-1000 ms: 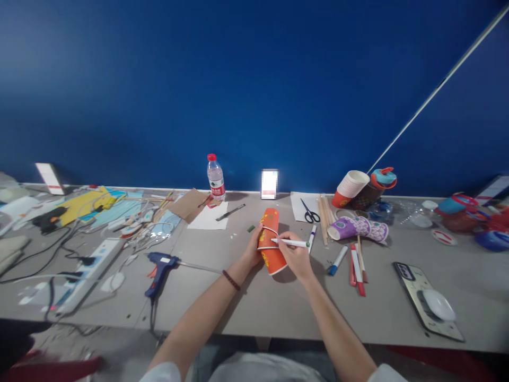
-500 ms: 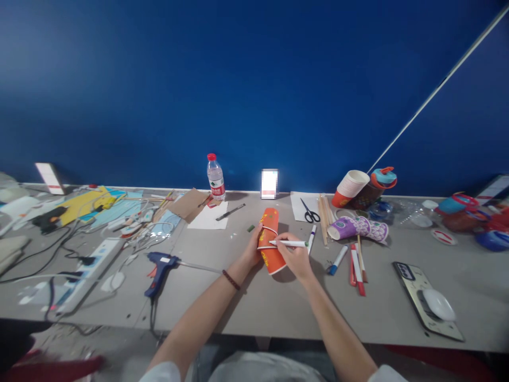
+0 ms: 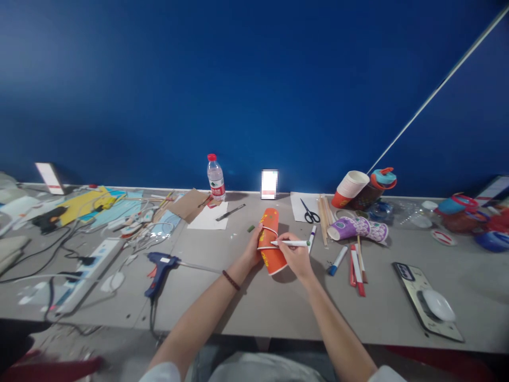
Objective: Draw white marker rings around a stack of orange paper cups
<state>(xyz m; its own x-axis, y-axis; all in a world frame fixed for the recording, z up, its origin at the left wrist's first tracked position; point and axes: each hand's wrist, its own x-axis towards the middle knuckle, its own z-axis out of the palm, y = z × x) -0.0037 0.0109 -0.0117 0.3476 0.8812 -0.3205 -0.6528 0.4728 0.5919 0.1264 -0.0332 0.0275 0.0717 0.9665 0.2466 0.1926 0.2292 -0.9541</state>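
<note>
I see the orange paper cups [image 3: 271, 240] lying on their side just right of the frame's centre, joined mouth to mouth, the long axis running up and slightly left. My left hand [image 3: 253, 248] wraps their left flank, its grip closed around the cups with the thumb on top. My right hand [image 3: 295, 255] pinches a white marker [image 3: 290, 243] in a narrow grip; the marker lies almost level, its tip touching the cups' right side at the white band.

The tabletop [image 3: 254, 302] is bare below the hands, down to its near edge at the bottom of the frame, so I have open room there. To the lower left, the blue glue gun [image 3: 159, 268] lies well apart from my left forearm, its nozzle pointing right. To the right the room is tight: a purple-capped marker [image 3: 312, 237] lies just beside my right hand, then a blue marker [image 3: 338, 260] and red pens [image 3: 356, 269]. Above those lie purple cups [image 3: 356, 228], wooden sticks [image 3: 324, 215] and scissors [image 3: 309, 211] on white paper. A water bottle [image 3: 216, 178] stands at the far edge against the blue wall. A phone [image 3: 427, 305] lies near the lower right edge.
</note>
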